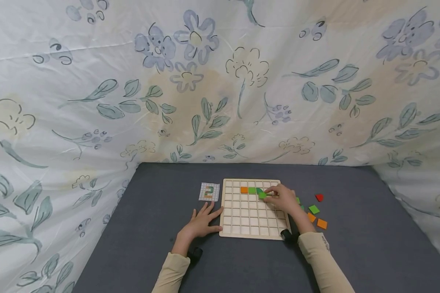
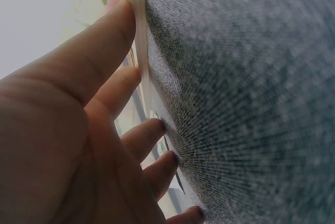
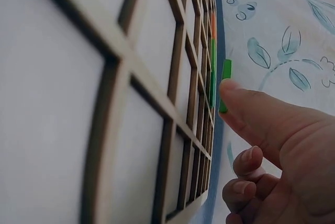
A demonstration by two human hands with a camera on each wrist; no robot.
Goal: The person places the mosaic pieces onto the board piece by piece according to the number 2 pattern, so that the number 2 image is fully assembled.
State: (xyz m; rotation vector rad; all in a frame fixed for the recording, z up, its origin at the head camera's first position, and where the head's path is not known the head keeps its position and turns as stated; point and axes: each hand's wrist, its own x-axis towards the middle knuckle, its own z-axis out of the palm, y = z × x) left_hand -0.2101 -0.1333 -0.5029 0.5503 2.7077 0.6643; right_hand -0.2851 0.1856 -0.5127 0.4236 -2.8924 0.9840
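Observation:
A wooden grid board (image 1: 249,237) with white cells lies on the dark tabletop. In its second row from the top sit an orange tile (image 1: 244,190), a bright green tile (image 1: 252,190) and a darker green piece (image 1: 259,190), partly covered by fingers. The right hand (image 1: 283,198) pinches a green tile (image 1: 262,195) between thumb and fingers; the right wrist view shows this green tile (image 3: 226,69) held apart from the grid. With spread fingers, the left hand (image 1: 201,224) touches the board's left edge; its thumb (image 2: 104,43) meets the wooden rim (image 2: 138,25) in the left wrist view.
A small card (image 1: 209,192) with a coloured grid pattern lies left of the board. Loose pieces are scattered to its right: a red one (image 1: 319,197), a green square (image 1: 313,209), an orange square (image 1: 322,224) and others partly behind the right arm. Flowered cloth (image 1: 220,89) hangs behind the table.

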